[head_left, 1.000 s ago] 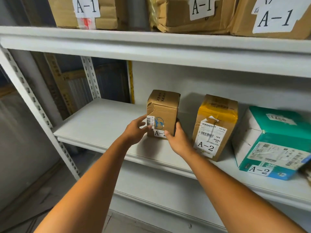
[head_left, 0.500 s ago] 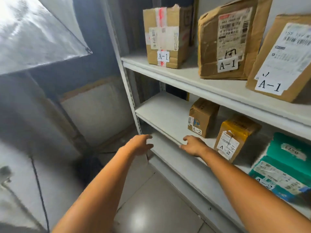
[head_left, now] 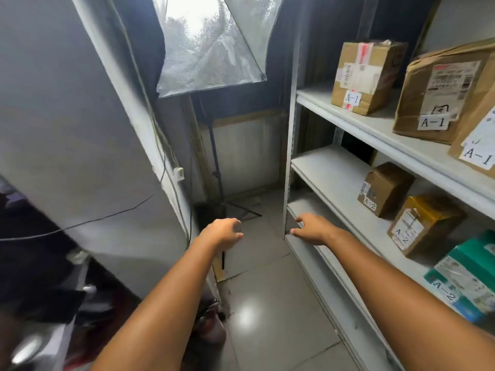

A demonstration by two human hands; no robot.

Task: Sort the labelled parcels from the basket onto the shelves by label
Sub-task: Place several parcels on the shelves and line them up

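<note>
A white shelf unit (head_left: 334, 172) fills the right side. On its middle shelf stand a small brown box (head_left: 385, 188), a yellow-taped box (head_left: 423, 223) and a teal box (head_left: 468, 274), each labelled A-2. The upper shelf carries three brown parcels labelled A-1, the leftmost being a taped box (head_left: 367, 76). My left hand (head_left: 223, 232) hangs over the floor, empty, fingers loosely curled. My right hand (head_left: 312, 227) is empty with fingers spread, near the shelf unit's left front post. The basket is not in view.
A softbox light (head_left: 214, 44) on a tripod stand (head_left: 218, 188) occupies the corner ahead. A grey wall panel (head_left: 80, 129) with a trailing black cable is at the left. Dark clutter lies at the bottom left. Tiled floor (head_left: 267, 303) runs between wall and shelves.
Both hands let go of the small brown A-2 box, which stays on the middle shelf. The view has swung left, away from the shelves, and the hands have pulled back empty.
</note>
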